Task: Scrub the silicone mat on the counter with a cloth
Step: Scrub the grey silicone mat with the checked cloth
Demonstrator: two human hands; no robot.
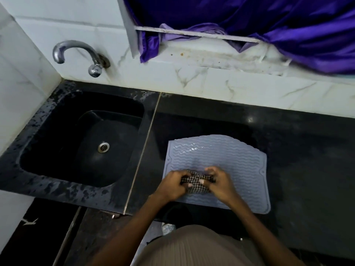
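A pale blue silicone mat (221,152) with wavy ridges lies on the black counter (297,150), its near edge at the counter's front. A dark checked cloth (197,182) is bunched up over the mat's near half. My left hand (173,184) grips the cloth's left end and my right hand (221,182) grips its right end, both pressing down on the mat. The mat's far part looks wet and shiny.
A black sink (63,112) with a metal drain (103,147) sits to the left of the mat, with a chrome tap (76,51) on the tiled wall above it. Purple fabric (249,20) hangs over the ledge behind the counter.
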